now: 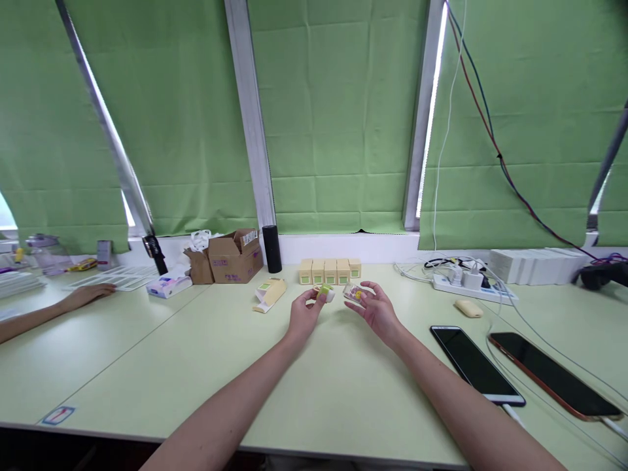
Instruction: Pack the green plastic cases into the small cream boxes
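Note:
My left hand (305, 315) is closed on a small green and white item (326, 293), held just above the table. Close to its right, my right hand (377, 310) grips a small clear container (352, 292) with something yellow at its side. The two held items are a short way apart. Behind them stands a row of several small tan boxes (330, 271) with green labels. An opened tan carton (269, 294) lies on the table to the left of my left hand.
Cardboard box (235, 257), black cylinder (271, 248) and tissue pack (169, 285) stand at the back left. Another person's hand (88, 296) rests at far left. A power strip (471, 286), a beige case (468, 308) and two phones (475, 364) (554, 373) with cables lie right.

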A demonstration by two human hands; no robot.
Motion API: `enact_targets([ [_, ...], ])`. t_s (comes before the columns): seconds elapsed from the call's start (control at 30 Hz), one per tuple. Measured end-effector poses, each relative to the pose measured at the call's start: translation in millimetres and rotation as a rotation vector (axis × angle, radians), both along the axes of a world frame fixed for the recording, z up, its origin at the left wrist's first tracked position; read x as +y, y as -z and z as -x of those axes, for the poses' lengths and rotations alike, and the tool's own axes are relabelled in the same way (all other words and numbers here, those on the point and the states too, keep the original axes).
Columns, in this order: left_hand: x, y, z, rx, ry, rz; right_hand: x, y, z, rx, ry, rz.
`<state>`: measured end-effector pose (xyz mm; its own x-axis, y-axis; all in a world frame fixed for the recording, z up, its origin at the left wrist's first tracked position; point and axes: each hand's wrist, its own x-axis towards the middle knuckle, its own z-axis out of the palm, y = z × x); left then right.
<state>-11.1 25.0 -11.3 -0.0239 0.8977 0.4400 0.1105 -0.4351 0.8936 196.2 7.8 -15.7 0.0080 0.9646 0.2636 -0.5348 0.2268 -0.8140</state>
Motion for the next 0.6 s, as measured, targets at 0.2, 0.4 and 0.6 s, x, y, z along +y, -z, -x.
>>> enact_targets([
  [0.2,1.8,1.8,0.5,-0.035,0.007,-0.016,-16.8,-8.5,10.2,0.05,-0.083,0.026],
  [0.4,0.7,2.0,0.2,-0.053,0.027,-0.031,-18.6,-4.9,13.3,-0.089,-0.036,0.033],
  [0.6,-1.5,1.9,-1.1,-0.055,0.07,-0.028,-13.9,3.1,17.9,-0.179,-0.011,-0.019],
])
